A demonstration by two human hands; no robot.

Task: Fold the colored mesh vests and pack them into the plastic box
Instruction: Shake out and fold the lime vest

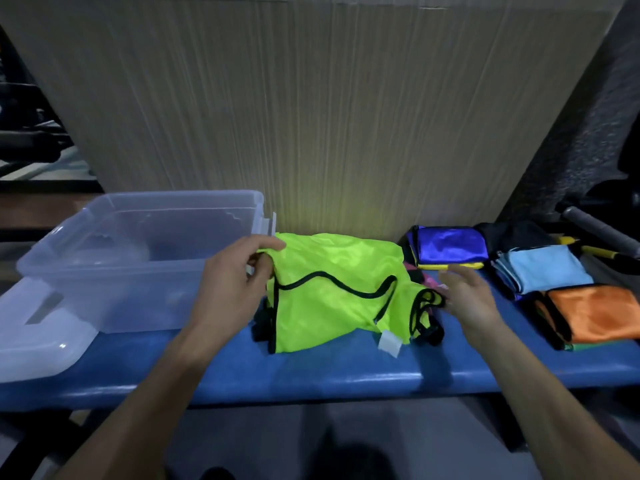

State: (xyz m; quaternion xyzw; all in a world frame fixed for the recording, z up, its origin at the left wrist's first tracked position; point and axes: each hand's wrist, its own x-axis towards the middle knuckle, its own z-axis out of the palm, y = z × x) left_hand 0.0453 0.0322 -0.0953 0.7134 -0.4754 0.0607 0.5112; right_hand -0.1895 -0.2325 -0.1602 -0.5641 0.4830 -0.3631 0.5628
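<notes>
Gripping yellow vest (332,292) — plastic box (138,261) beside

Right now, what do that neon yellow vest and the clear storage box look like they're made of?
The neon yellow vest with black trim looks like thin synthetic fabric: glossy, crumpling softly where the left hand pinches it; any mesh weave is too fine to see. The clear storage box looks like translucent moulded plastic, slightly frosted.

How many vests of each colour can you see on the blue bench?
Green vest: 1
Blue vest: 1
Light blue vest: 1
Orange vest: 1
Black vest: 1
Total: 5, maybe more hidden underneath.
</notes>
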